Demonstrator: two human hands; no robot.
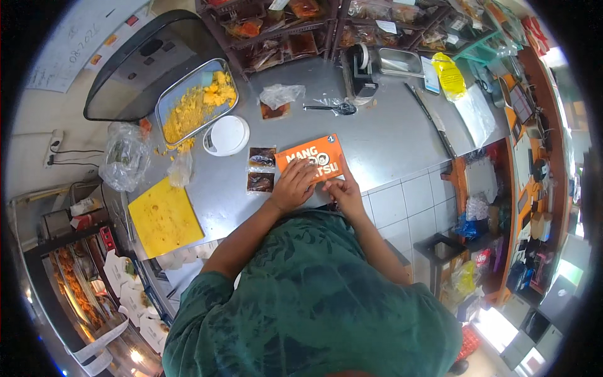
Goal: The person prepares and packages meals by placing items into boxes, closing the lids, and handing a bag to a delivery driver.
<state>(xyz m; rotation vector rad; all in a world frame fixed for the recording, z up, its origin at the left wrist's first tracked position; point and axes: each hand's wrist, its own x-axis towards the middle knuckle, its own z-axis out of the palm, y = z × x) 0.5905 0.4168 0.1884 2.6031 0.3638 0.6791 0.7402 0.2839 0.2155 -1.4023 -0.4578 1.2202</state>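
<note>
An orange cardboard box [332, 143] with white printing lies on the near part of the steel worktop. My left hand [296, 184] lies over its near left part, fingers across the lid, holding it. My right hand [346, 191] is at the near right corner, its index finger stretched along the right side and the other fingers curled by the front edge. Left of the box are two small clear sachets of dark sauce, an upper sachet [262, 157] and a lower sachet [260, 182]. What lies under my palms is hidden.
Left on the steel worktop [391, 136] are a white kitchen scale [227, 135], a metal tray of yellow crumbs [195, 106] and a yellow cutting board [165, 217]. Behind are a black plastic spoon [345, 109] and a tape dispenser [362, 77]. A long knife [431, 118] lies right.
</note>
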